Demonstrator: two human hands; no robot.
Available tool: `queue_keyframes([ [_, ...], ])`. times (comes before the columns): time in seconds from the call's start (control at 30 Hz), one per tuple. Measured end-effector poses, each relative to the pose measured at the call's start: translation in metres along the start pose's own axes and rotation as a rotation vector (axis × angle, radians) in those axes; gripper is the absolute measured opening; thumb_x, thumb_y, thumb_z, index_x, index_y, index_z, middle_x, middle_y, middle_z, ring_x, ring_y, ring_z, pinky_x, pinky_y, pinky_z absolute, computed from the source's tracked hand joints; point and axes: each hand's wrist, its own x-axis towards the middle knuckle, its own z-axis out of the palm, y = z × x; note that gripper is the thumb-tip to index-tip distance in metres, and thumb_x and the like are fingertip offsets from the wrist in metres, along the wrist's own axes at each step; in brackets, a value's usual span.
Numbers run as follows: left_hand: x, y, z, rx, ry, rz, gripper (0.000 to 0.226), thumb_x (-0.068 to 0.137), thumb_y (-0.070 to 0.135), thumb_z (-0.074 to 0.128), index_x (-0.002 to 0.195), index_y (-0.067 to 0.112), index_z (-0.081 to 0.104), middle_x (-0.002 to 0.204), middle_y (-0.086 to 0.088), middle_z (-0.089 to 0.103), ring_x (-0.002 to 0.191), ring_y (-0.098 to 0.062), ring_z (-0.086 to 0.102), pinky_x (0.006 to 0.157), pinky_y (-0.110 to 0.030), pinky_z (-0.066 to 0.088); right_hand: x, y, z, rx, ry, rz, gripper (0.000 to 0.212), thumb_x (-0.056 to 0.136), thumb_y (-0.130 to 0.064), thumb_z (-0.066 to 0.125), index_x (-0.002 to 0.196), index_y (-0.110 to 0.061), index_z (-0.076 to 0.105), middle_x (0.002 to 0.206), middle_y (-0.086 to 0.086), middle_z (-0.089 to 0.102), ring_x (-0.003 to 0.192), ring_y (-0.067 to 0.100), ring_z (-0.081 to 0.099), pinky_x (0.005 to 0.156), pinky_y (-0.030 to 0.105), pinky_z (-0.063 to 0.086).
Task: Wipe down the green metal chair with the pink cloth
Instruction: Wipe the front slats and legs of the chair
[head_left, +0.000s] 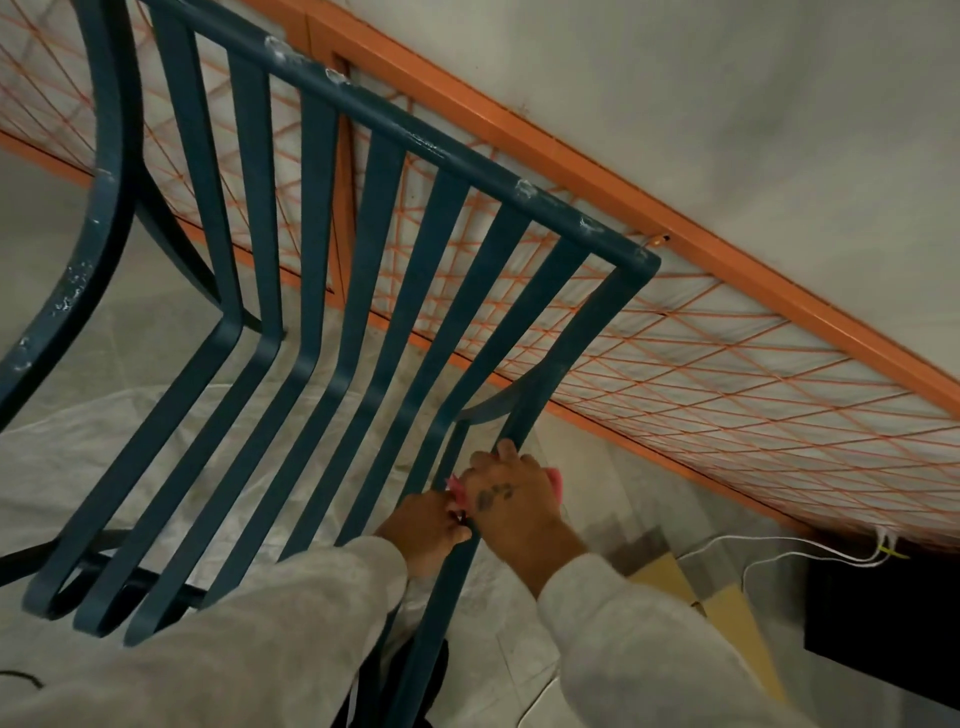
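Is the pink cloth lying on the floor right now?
No, the pink cloth is bunched between the left hand and right hand, against the chair frame.

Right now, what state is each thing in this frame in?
Green metal chair: upright, top rail spotted with white marks.
Pink cloth: bunched on the chair's right side rail, mostly hidden.
Right hand: closed over the cloth.
Left hand: pinching the cloth.

chair (311, 270) before mesh frame (727, 374), cloth (457, 486) between hands
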Motion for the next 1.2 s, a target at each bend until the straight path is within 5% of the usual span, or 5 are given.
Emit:
queue_keyframes([
  [0.3,0.004,-0.003,0.003,-0.006,0.008,-0.027,0.026,0.094,0.026,0.055,0.114,0.010,0.058,0.109,-0.008,0.065,0.094,-0.019,0.062,0.084,-0.027,0.049,-0.007,0.050,0.003,0.248,0.239,-0.008,0.055,0.088,-0.007,0.056,0.135,-0.035,0.046,0.145,-0.009,0.037,0.126,0.025,0.039,0.098,0.050,0.045],
  [0.7,-0.007,0.018,-0.002,-0.137,0.179,0.061,0.065,0.091,0.013,0.060,0.147,0.026,0.029,0.135,-0.007,0.054,0.121,-0.023,0.056,0.105,-0.035,0.045,-0.027,0.071,0.042,1.763,0.374,0.452,0.016,0.095,-0.025,0.061,0.102,-0.036,0.069,0.067,0.004,0.061,0.048,0.017,0.051,0.049,0.029,0.046],
  [0.87,0.010,0.056,-0.022,-0.227,0.295,0.147,0.058,0.091,0.003,0.057,0.143,0.020,0.038,0.135,-0.001,0.052,0.115,-0.012,0.051,0.097,-0.021,0.041,0.002,0.078,0.018,1.752,0.561,0.473,0.030,0.094,-0.021,0.061,0.122,-0.030,0.057,0.100,-0.004,0.065,0.089,0.013,0.064,0.081,0.031,0.055],
  [1.03,0.019,0.066,-0.020,-0.216,0.266,0.165,0.059,0.090,-0.003,0.055,0.141,0.021,0.040,0.129,0.004,0.055,0.115,-0.014,0.054,0.097,-0.025,0.045,-0.002,0.046,0.034,1.769,0.449,0.501,0.011,0.099,-0.026,0.054,0.104,-0.028,0.064,0.084,-0.007,0.066,0.071,0.006,0.061,0.052,0.008,0.045],
  [1.2,0.022,0.065,-0.017,-0.171,0.285,0.197,0.050,0.090,0.005,0.060,0.135,0.024,0.050,0.120,0.012,0.056,0.108,-0.005,0.055,0.090,-0.013,0.044,-0.014,0.022,0.067,1.706,0.142,0.520,0.017,0.097,-0.026,0.053,0.086,-0.024,0.066,0.071,0.002,0.066,0.063,0.020,0.062,0.067,0.041,0.058],
])
